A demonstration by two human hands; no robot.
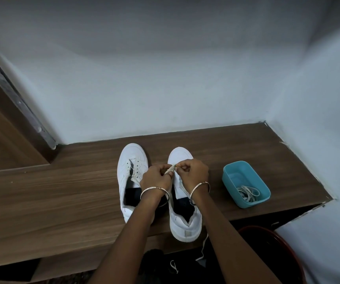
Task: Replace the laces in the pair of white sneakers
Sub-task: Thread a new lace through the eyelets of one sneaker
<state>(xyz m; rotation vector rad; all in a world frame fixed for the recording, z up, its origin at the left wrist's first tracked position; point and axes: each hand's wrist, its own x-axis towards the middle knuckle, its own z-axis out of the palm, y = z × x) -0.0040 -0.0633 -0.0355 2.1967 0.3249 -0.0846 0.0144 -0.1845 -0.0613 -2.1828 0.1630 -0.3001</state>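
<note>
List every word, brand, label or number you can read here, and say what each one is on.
No text is readable anywhere.
Heel patch of the nearer sneaker: too blurred to tell whether it bears print.
Other sneaker, blue tub: no markings visible.

Two white sneakers stand side by side, toes pointing away from me, dark linings showing in their open collars. The left sneaker (132,153) lies just left of my left hand (154,178); its eyelets show as bare dark dots, with a short off-white strand at the throat. The right sneaker (185,224) lies directly beneath both hands, its toe just beyond my right hand (195,171) and its heel nearer me. An off-white lace (170,170) runs taut between the pinching fingertips of both hands. A loose lace end (203,248) dangles below the heel, near my right forearm. Spare white laces (249,193) lie coiled well right of the right hand.
</note>
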